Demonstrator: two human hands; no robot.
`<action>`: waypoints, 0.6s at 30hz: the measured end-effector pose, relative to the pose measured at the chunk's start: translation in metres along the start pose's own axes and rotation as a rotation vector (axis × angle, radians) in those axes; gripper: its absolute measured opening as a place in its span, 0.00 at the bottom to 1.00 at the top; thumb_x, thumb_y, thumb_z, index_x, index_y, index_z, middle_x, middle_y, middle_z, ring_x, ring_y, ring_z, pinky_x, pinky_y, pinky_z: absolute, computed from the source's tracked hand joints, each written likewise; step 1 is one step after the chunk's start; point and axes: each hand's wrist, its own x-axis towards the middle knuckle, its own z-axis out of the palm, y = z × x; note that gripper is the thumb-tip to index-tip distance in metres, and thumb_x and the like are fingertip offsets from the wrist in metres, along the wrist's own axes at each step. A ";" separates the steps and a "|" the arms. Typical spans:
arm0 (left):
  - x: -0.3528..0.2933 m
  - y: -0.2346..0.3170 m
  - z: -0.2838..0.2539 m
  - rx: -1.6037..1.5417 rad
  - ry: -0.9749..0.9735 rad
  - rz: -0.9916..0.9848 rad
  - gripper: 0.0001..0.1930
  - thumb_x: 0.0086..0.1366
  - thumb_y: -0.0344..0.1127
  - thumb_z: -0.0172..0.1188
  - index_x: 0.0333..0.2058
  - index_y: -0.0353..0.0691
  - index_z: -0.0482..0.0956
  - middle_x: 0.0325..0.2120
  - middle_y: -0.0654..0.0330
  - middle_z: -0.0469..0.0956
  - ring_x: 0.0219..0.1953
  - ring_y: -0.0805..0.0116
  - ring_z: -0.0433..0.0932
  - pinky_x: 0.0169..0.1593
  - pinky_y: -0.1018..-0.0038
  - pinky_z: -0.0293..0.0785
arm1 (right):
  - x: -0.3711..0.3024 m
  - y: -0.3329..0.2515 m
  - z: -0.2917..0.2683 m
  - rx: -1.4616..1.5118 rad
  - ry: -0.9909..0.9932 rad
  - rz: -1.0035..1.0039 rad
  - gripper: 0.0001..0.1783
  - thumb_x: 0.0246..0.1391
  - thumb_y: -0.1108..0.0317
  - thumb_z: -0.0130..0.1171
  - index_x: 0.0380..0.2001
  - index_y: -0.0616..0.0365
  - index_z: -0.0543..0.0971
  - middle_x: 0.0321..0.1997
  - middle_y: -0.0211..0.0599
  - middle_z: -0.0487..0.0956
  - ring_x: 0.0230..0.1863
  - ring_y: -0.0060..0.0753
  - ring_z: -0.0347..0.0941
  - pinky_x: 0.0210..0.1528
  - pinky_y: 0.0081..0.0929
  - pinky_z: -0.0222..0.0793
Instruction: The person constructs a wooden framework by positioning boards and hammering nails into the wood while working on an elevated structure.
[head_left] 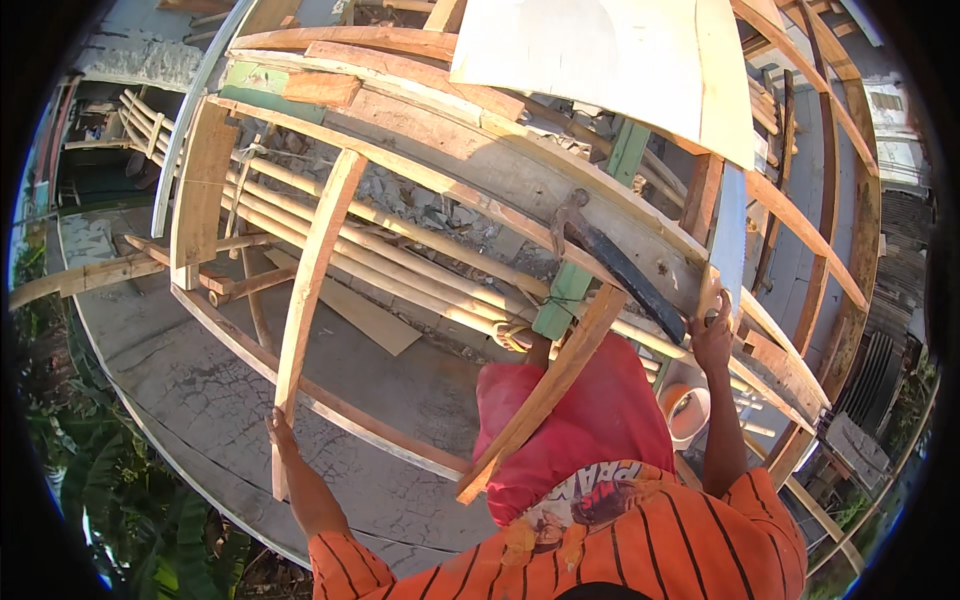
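Note:
My left hand [283, 432] is closed around the lower end of a slanting wooden batten [318, 265], which crosses two longer timbers of a roof frame. On the right, my right hand [712, 338] grips the wooden handle of a handsaw [730, 225]. Its pale blade points away from me, beside the edge of a white sheet. A claw hammer [630, 275] with a dark handle rests on the frame, its head to the left and its handle end near my right hand. Another short batten [545, 395] slants across in front of my red shorts.
Bamboo poles [400, 265] run below the frame, over rubble. A large white panel [600, 65] covers the far timbers. An orange-and-white bucket [686, 413] stands below my right forearm. Cracked grey concrete [390, 490] lies underneath, with its edge at the lower left beside plants [130, 480].

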 end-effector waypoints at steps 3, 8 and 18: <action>0.003 -0.023 -0.003 0.258 0.099 0.409 0.23 0.70 0.51 0.46 0.53 0.41 0.75 0.54 0.49 0.72 0.58 0.52 0.69 0.61 0.56 0.61 | -0.004 -0.004 -0.018 -0.086 0.046 -0.097 0.38 0.51 0.59 0.64 0.61 0.52 0.58 0.40 0.55 0.77 0.41 0.53 0.73 0.42 0.45 0.68; -0.014 -0.010 0.018 0.140 0.148 0.574 0.18 0.70 0.45 0.45 0.45 0.43 0.79 0.47 0.50 0.78 0.50 0.51 0.74 0.54 0.57 0.67 | -0.044 0.016 -0.093 -0.226 0.271 -0.163 0.31 0.52 0.61 0.62 0.58 0.55 0.65 0.33 0.49 0.78 0.32 0.44 0.73 0.34 0.41 0.67; -0.038 0.045 -0.003 0.212 -0.185 0.217 0.29 0.62 0.69 0.44 0.51 0.59 0.77 0.51 0.66 0.77 0.58 0.55 0.70 0.60 0.32 0.43 | -0.113 0.061 -0.248 -0.108 0.219 0.047 0.27 0.62 0.60 0.50 0.59 0.63 0.63 0.42 0.45 0.76 0.41 0.38 0.76 0.39 0.34 0.73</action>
